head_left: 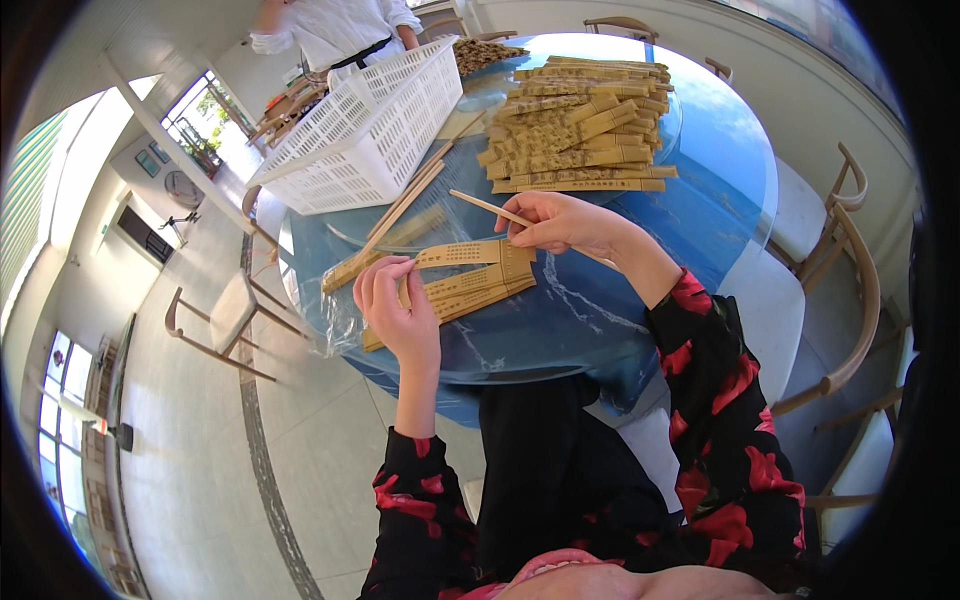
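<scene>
Head view, from where I watch at a distance: a person in red-flowered black sleeves sits at a round blue glass table (700, 215), both hands over a small pile of tan paper chopstick sleeves (470, 285). I see the left hand (400, 305) pinching one paper sleeve (455, 255) at its left end, thumb and fingers closed on it, so that the sleeve runs off to the right from the grip, across the top of the pile. The right hand (565, 220) is closed on a pair of bamboo chopsticks (490, 208) near one end; the sticks jut left and slightly up from the fingers, their free tip well above the sleeve, the held part just above the sleeve's right end. Whether the sticks have entered the sleeve's mouth I cannot tell.

Left of the hands, loose chopsticks (400, 210) lie on a clear plastic bag (335, 320) that droops over the table edge. Behind them stands a white plastic lattice basket (365, 130). Beyond the right hand sits a large stack of sleeved chopsticks (580, 125). At the far side another person in a white top (340, 25) stands by the table. Wooden chairs (840, 260) ring it.
</scene>
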Demonstrator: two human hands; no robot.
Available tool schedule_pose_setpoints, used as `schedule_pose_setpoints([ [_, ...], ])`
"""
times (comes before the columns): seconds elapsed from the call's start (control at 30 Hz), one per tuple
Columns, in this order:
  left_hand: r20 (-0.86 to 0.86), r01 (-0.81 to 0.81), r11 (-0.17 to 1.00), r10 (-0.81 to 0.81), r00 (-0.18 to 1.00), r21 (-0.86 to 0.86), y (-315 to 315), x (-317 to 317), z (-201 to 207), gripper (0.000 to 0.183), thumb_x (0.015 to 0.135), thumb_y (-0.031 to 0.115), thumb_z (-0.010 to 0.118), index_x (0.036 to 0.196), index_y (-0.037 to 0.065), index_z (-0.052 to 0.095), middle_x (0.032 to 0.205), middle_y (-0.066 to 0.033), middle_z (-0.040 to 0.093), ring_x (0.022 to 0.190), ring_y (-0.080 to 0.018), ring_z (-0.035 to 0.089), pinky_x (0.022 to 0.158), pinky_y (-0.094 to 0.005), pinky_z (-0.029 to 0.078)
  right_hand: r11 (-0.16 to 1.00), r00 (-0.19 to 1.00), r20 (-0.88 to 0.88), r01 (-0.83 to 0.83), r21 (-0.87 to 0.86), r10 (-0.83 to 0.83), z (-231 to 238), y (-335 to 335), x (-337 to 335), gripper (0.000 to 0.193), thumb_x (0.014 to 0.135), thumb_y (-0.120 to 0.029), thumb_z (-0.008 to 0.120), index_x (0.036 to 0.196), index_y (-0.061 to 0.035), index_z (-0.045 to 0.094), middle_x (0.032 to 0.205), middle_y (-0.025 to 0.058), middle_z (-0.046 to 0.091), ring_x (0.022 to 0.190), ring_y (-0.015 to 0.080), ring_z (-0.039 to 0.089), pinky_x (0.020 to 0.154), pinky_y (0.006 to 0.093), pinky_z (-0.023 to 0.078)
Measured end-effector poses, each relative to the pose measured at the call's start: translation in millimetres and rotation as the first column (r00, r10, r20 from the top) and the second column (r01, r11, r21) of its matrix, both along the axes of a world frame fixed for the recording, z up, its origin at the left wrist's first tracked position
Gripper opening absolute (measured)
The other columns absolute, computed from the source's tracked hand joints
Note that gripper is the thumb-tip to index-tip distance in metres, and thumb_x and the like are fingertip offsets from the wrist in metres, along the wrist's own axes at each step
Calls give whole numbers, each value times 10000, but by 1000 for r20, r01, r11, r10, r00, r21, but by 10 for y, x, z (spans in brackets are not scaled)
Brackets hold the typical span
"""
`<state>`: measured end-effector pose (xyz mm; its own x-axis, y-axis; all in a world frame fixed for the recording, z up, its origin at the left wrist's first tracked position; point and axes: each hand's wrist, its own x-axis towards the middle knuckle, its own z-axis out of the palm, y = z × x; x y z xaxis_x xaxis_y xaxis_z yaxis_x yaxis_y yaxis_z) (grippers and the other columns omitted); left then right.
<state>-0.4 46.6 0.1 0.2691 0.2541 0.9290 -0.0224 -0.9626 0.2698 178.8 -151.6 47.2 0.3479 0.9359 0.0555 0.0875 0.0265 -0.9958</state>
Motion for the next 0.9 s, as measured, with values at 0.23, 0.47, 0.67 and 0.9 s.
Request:
schedule_pose_setpoints([
  [0.23,-74,84,976,-101,992,-202,-36,57,-51,115,875,-28,660,920,46,585,1007,-78,698,984,-296,586,904,-384,448,1000,999,34,23,3,-23,-38,-2,26,252,935,-141,631,1172,-55,621,843,-56,505,630,14,355,523,185,254],
  [0.47,-296,214,954,-270,916,-208,37,70,-121,119,920,17,636,889,49,526,936,-73,688,840,-234,541,791,-359,460,984,972,-236,48,170,-7,-26,-31,121,219,982,-133,590,1175,-36,627,822,-44,515,563,11,324,483,182,230],
  [0.67,468,672,51,-679,566,-738,76,23,-78,76,1062,146,518,1075,76,545,1005,0,607,732,-86,484,676,-259,445,974,973,-190,160,160,-128,23,-54,63,255,1067,-218,511,1203,-36,625,790,-39,520,553,0,331,471,174,224],
  [0.9,840,712,-523,-513,177,-469,70,38,-149,253,1078,158,466,1307,52,470,1119,-37,549,874,-97,582,772,-247,548,982,991,132,19,-190,6,-45,72,-145,338,1039,-327,577,1169,-44,707,863,-34,639,575,13,367,498,206,302],
])
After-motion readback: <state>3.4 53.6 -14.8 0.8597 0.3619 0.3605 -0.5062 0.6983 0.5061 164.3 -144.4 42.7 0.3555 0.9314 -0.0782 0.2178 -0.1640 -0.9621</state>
